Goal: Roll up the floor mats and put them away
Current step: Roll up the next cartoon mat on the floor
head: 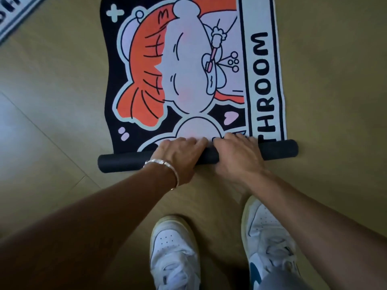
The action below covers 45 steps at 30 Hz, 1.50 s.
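floor mat [188, 80]: printed face of matt, short-pile cloth; its rolled-up backing [278, 149] dark, matt, finely grained, rubber-like. floor [52, 101]: smooth wood-look boards, soft sheen. bracelet [165, 164]: glossy metal. shoes [173, 243]: smooth white leather-look, perforated toe.

Open wooden floor [52, 91] lies left and right of the cartoon mat [263, 80], so both ends of its dark roll [119, 163] are free to reach. The left hand [178, 155] and right hand [238, 155] cover the roll's middle. Two white shoes [176, 248] stand near it on the person's side. A second mat [14, 15] fills the far-left corner.
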{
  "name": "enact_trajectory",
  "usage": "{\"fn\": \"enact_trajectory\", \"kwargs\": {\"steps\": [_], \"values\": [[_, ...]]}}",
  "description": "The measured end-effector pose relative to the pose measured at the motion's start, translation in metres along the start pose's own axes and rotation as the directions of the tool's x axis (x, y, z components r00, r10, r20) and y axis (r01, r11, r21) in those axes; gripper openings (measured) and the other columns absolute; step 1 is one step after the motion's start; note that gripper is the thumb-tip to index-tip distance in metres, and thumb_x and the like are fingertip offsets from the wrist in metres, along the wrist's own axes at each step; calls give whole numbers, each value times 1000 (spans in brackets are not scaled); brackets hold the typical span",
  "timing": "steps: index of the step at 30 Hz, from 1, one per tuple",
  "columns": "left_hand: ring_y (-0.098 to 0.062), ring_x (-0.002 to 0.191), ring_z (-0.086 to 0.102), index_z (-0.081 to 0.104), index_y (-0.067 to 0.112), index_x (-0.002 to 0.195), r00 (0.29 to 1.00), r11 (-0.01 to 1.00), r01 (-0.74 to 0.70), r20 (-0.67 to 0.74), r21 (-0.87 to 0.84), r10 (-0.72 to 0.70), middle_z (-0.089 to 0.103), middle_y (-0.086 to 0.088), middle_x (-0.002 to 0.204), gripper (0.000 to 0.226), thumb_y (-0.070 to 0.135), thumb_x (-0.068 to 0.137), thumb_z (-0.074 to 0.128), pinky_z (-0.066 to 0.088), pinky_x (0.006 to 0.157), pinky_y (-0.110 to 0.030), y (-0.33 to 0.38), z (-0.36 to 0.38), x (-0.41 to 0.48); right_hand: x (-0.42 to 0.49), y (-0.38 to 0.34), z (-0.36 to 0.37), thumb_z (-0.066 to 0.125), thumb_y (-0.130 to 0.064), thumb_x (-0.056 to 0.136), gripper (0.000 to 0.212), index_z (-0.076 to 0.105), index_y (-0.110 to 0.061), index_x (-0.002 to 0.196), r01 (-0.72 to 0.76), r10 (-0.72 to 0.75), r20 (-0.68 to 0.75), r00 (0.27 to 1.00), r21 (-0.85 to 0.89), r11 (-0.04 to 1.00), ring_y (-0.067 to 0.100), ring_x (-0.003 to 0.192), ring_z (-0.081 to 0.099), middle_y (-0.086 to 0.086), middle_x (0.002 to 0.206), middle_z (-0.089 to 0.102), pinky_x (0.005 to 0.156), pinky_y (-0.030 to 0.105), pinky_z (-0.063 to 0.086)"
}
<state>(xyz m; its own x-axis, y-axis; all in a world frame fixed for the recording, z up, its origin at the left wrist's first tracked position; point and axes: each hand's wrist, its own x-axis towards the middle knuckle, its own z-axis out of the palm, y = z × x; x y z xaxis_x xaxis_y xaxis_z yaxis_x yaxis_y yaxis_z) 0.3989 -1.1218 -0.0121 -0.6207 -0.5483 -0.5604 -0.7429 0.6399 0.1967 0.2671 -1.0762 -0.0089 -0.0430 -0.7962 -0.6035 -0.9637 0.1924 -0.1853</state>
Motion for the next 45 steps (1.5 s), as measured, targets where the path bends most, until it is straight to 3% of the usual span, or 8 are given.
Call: {"fn": "enact_trajectory", "kwargs": {"steps": [3, 9, 15, 21, 27, 30, 36, 45], "values": [[-20, 95, 54, 36, 23, 118, 998, 1000, 27, -58, 1, -27, 52, 2, 107, 34, 21, 89, 52, 36, 69, -31, -3, 6, -3, 5, 0, -7, 58, -19, 84, 24, 54, -21, 107, 19, -20, 53, 998, 17, 1000, 24, 104, 50, -1, 94, 45, 92, 37, 35], [-17, 80, 52, 52, 30, 120, 984, 999, 18, 179, -28, -13, 53, 4, 85, 36, 24, 85, 59, 40, 67, -29, -1, -10, 21, -11, 5, 13, 60, -8, 83, 42, 43, -20, 120, 62, -73, -108, 991, -102, 993, 22, 112, 42, 2, 116, 48, 97, 36, 33], [-17, 97, 48, 34, 24, 121, 995, 1000, 13, -103, -17, -15, 47, 2, 110, 39, 26, 88, 55, 39, 74, -30, -5, 10, -4, 6, 5, -7, 56, -14, 82, 21, 53, -19, 102, 51, -52, 32, 998, 24, 998, 21, 96, 48, 0, 93, 49, 85, 33, 35], [-18, 95, 58, 39, 45, 132, 995, 990, 61, 92, -131, -49, 62, 5, 104, 58, 21, 84, 61, 45, 77, -29, -11, -1, 17, -10, 6, 10, 61, -5, 80, 47, 40, -19, 120, 95, -113, -105, 988, -158, 983, 22, 108, 41, 4, 114, 44, 96, 35, 35], [-31, 117, 43, 21, 21, 136, 958, 989, 44, -288, 139, -2, 44, -13, 130, 79, 29, 71, 66, 36, 101, -51, -15, 32, -7, 10, 1, -6, 57, -19, 83, 30, 53, -17, 112, 24, -24, -29, 999, -3, 1000, 25, 109, 47, 2, 98, 46, 95, 40, 35], [-34, 135, 26, 4, 21, 143, 967, 983, 71, -254, 172, -25, 28, -15, 147, 79, 37, 79, 48, 18, 109, -58, -12, 43, -8, 4, 1, 0, 59, -19, 81, 30, 50, -15, 109, 37, -42, -71, 997, -66, 997, 25, 109, 42, 3, 103, 43, 95, 39, 33], [-31, 110, 46, 31, 22, 133, 962, 990, 28, -274, 140, 11, 51, -13, 122, 55, 51, 87, 34, 43, 89, -46, -11, 49, -8, -4, 18, 25, 80, -19, 52, 76, 46, -12, 120, 199, -205, -225, 953, -47, 979, 35, 107, 49, 16, 118, 49, 100, 53, 39], [-29, 94, 54, 26, 19, 132, 949, 981, -89, -284, 174, 137, 55, -12, 109, 55, 46, 88, 46, 46, 80, -44, -28, 32, -5, 13, 27, -5, 61, -39, 89, 32, 59, -25, 117, 243, -223, -118, 968, 196, 950, 14, 101, 46, -5, 100, 53, 84, 30, 34]]}}
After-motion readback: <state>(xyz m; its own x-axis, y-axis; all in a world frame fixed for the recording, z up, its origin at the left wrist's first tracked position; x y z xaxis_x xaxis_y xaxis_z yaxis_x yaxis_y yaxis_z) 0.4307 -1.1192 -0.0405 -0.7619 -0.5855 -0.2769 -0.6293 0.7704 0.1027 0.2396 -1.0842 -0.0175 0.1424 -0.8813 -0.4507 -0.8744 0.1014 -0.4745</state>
